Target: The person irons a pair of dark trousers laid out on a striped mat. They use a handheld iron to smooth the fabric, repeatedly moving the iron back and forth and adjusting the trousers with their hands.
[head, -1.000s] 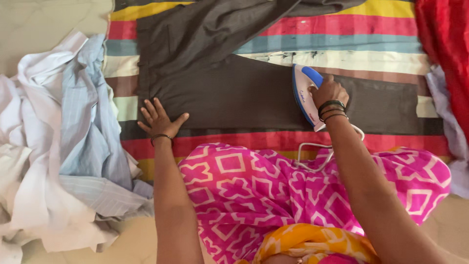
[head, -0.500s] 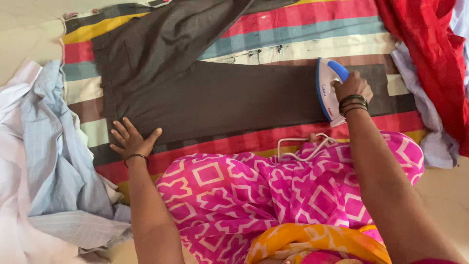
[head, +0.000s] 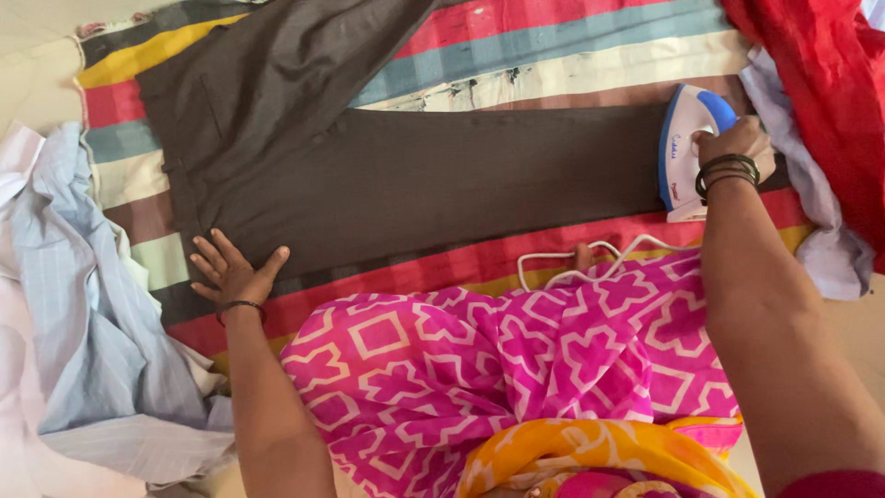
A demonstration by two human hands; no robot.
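Note:
Dark brown trousers [head: 415,175] lie spread across a striped multicoloured cloth [head: 572,46]. My left hand [head: 230,269] rests flat with fingers apart on the waist end of the trousers, near their lower left edge. My right hand [head: 736,143] grips the blue handle of a white and blue iron [head: 684,152], which sits on the far right end of the trouser leg. The iron's white cord [head: 590,258] loops along the striped cloth just in front of my pink patterned lap.
A heap of pale blue and white shirts [head: 83,304] lies at the left. Red fabric [head: 820,83] is bunched at the upper right, with a pale cloth [head: 830,249] below it. My pink and orange garment [head: 516,387] fills the lower middle.
The iron has slid to the right along the trouser leg, toward its end. My left hand has stayed pressed on the waist end of the trousers.

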